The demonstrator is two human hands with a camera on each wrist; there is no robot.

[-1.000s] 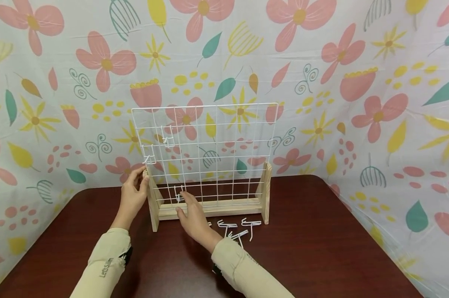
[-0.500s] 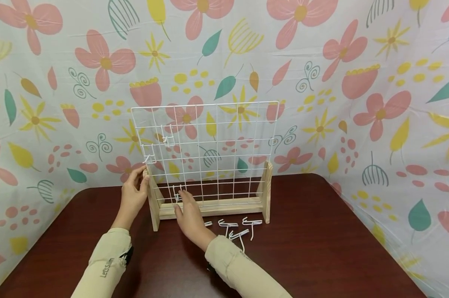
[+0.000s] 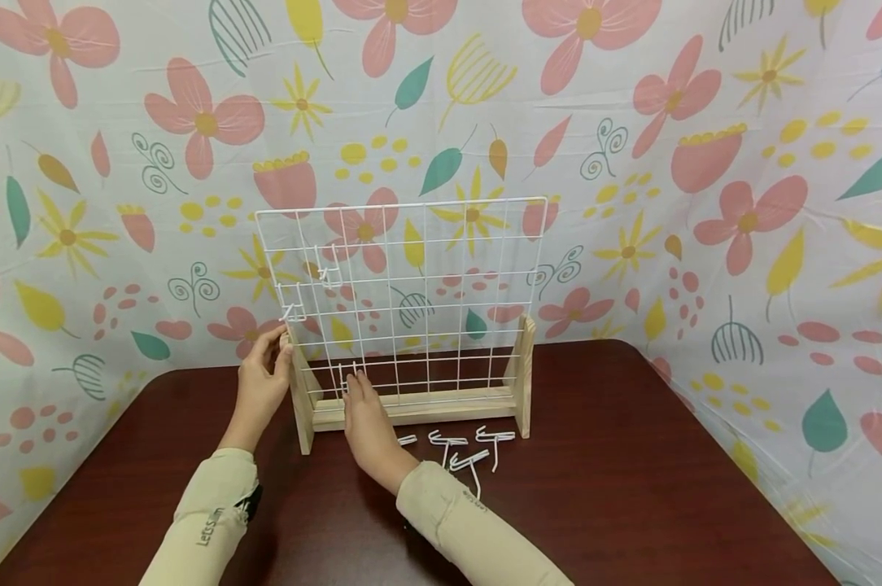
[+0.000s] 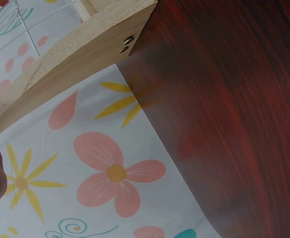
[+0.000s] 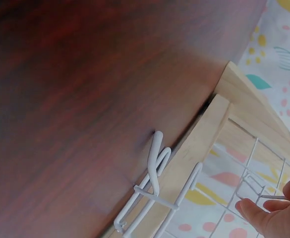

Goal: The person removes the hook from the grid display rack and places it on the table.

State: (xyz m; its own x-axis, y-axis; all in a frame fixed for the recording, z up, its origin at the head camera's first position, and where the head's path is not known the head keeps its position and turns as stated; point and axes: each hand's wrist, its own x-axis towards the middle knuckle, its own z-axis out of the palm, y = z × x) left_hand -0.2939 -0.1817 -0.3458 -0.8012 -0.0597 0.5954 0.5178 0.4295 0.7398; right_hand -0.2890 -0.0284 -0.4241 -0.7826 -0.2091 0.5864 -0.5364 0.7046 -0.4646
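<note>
A white wire grid panel [image 3: 400, 205] stands upright in a wooden stand [image 3: 451, 404]. My left hand [image 3: 264, 382] holds the top of the stand's left upright [image 3: 299, 407], thumb on the near side. At the panel's lower left, my right hand [image 3: 371, 435] pinches the prong of a white wire hook [image 5: 254, 184]; the hook lies against the grid wires, mostly hidden by the fingers in the head view. Two other hooks hang on the grid, an upper hook [image 3: 329, 275] and a lower hook [image 3: 292, 312] near the left edge.
Several loose white hooks [image 3: 448, 441] lie on the dark red-brown table [image 3: 602, 488], in front of the stand and right of my right hand. A floral curtain [image 3: 602, 106] hangs behind and beside the table.
My right hand has shifted slightly left and turned more upright, its thumb now hidden in the head view and its fingers over the hook. My left hand has stayed on the upright.
</note>
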